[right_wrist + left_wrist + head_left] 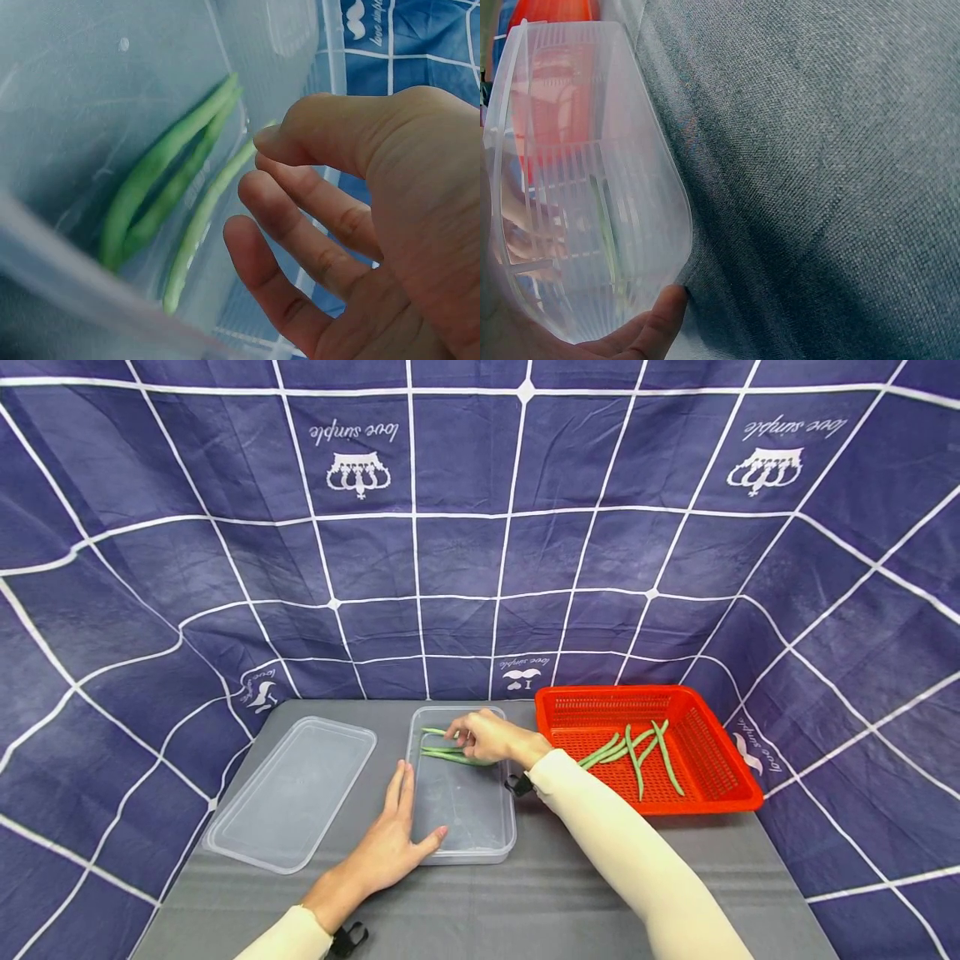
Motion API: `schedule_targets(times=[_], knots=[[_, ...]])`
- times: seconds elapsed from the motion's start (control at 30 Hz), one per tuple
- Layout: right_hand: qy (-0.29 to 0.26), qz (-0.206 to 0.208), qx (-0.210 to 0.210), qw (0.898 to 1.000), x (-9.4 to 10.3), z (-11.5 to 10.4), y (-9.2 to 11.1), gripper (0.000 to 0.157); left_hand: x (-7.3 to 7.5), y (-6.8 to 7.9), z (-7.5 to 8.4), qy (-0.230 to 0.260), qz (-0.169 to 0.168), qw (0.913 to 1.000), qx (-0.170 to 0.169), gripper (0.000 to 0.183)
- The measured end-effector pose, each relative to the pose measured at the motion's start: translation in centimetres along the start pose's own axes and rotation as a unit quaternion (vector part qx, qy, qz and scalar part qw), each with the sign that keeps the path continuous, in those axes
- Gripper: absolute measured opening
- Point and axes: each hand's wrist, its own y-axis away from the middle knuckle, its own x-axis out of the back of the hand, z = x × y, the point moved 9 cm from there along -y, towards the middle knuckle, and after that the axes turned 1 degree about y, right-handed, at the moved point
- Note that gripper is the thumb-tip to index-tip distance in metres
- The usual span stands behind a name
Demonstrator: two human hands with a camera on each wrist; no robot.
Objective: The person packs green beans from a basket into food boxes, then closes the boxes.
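Observation:
A clear plastic container (461,814) sits in the middle of the table with several green beans inside. My right hand (487,737) reaches into its far part, thumb and index finger pinching one end of a green bean (196,232). Two other green beans (154,169) lie beside it on the container floor, seen in the right wrist view. My left hand (393,839) rests against the container's left side, fingers extended along the wall and thumb at the near rim. In the left wrist view the beans show only faintly through the container wall.
A red perforated basket (720,793) with several more green beans (637,760) stands to the right. On the left lies a flat translucent lid (292,793). A blue, white-lined cloth (465,552) hangs behind and at the sides of the grey tabletop (480,910).

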Motion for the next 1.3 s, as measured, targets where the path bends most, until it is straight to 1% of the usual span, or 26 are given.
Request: schedule_targets(times=[0.13, 0.27, 0.33, 0.5, 0.67, 0.83, 1.07, 1.3], knots=[[0.016, 0.011, 0.001, 1.000, 0.7, 0.2, 0.4, 0.049, 0.1, 0.0, -0.1, -0.004, 0.009, 0.9999, -0.005, 0.123], [0.032, 0.024, 0.011, 0.999, 1.5, 0.2, 0.9, 0.044, 0.2, 0.1, -0.2, -0.004, 0.014, 0.9999, -0.005, 0.124], [0.034, 0.026, 0.016, 0.999, 1.8, 0.2, 1.4, 0.044, 0.2, 0.1, -0.2, -0.004, 0.016, 0.9999, -0.005, 0.124], [0.031, 0.037, 0.019, 0.999, 3.0, 0.3, 2.9, 0.044, 0.1, 0.1, -0.2, -0.005, 0.017, 0.9998, -0.007, 0.124], [0.026, 0.049, 0.015, 0.998, 4.1, 0.5, 4.3, 0.038, 0.1, 0.2, -0.2, -0.009, 0.020, 0.9997, -0.006, 0.124], [0.048, 0.058, 0.009, 0.997, 5.0, 1.0, 5.9, 0.033, 0.0, 0.2, -0.1, -0.011, 0.022, 0.9997, -0.009, 0.123], [0.053, 0.075, 0.003, 0.996, 6.3, 1.7, 8.0, 0.033, 0.1, 0.1, 0.3, -0.009, 0.026, 0.9995, -0.017, 0.122], [0.073, 0.082, -0.011, 0.994, 7.3, 3.1, 10.2, 0.030, 0.1, 0.1, 0.4, -0.007, 0.026, 0.9994, -0.019, 0.123]])
